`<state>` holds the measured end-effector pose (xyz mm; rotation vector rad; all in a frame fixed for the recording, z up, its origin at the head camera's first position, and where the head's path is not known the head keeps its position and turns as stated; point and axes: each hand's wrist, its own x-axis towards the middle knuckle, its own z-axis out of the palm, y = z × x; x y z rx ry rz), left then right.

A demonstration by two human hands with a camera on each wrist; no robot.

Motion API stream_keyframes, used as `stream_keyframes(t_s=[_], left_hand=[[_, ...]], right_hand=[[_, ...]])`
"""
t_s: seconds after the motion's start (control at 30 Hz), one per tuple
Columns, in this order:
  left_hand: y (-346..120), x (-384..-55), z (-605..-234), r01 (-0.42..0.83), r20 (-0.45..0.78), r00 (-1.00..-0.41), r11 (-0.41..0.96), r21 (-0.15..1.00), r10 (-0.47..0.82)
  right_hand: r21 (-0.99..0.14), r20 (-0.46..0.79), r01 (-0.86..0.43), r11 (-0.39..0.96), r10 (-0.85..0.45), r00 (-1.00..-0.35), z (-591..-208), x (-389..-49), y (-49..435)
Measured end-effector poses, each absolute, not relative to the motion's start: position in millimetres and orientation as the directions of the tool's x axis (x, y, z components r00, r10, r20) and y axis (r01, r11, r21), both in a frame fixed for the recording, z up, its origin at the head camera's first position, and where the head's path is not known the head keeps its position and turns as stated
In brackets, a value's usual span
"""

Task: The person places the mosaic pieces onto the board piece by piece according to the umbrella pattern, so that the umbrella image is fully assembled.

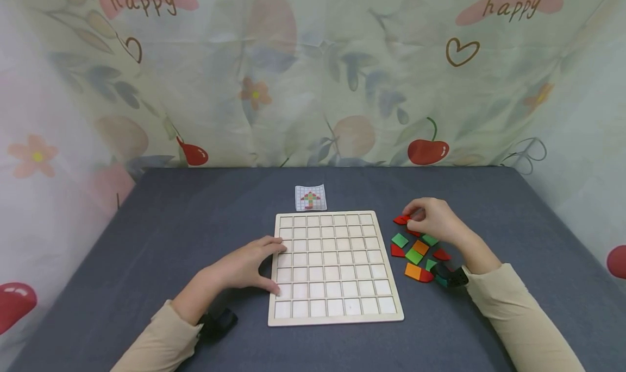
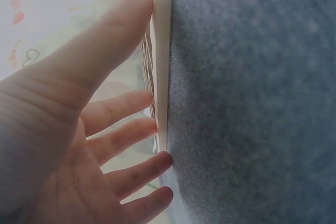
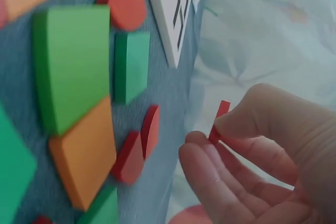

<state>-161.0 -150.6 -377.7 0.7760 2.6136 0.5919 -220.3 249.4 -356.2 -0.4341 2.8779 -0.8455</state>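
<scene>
A pale wooden grid board (image 1: 337, 322) lies flat on the table, its square cells unfilled. Along its left edge rests my left hand (image 1: 239, 266), thumb and fingers spread; the left wrist view shows the fingertips (image 2: 149, 125) at the board's side. My right hand (image 1: 435, 220) is above the loose pieces right of the board. Between its thumb and fingers it pinches a thin red tile (image 3: 220, 119), seen edge-on in the right wrist view. Below the hand lie a green tile (image 3: 73, 66), an orange tile (image 3: 86, 156) and red tiles with a rounded side (image 3: 128, 158).
Behind the board lies a small printed card (image 1: 310, 198) with a red, green and orange pattern on a grid. More tiles, such as an orange one (image 1: 412, 271), are scattered near the right wrist. A patterned curtain (image 1: 313, 79) hangs behind the dark table (image 1: 195, 198).
</scene>
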Motion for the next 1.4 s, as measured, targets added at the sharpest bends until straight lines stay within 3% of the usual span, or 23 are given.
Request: stream_keyframes(t_s=[0.6, 1.1, 1.4], left_hand=[[-152, -162, -377, 0.423, -0.220, -0.783, 0.758, 0.496, 0.582], [-151, -161, -376, 0.434, -0.216, -0.783, 0.760, 0.484, 0.584], [-152, -162, -377, 0.445, -0.207, -0.779, 0.754, 0.484, 0.592]], right_hand=[[-0.712, -0.004, -0.324, 0.622, -0.466, -0.885, -360, -226, 204], [-0.759, -0.044, -0.316, 0.569, -0.530, -0.847, -366, -233, 169], [-0.737, -0.038, -0.374, 0.563, -0.588, -0.808, -372, -238, 147]])
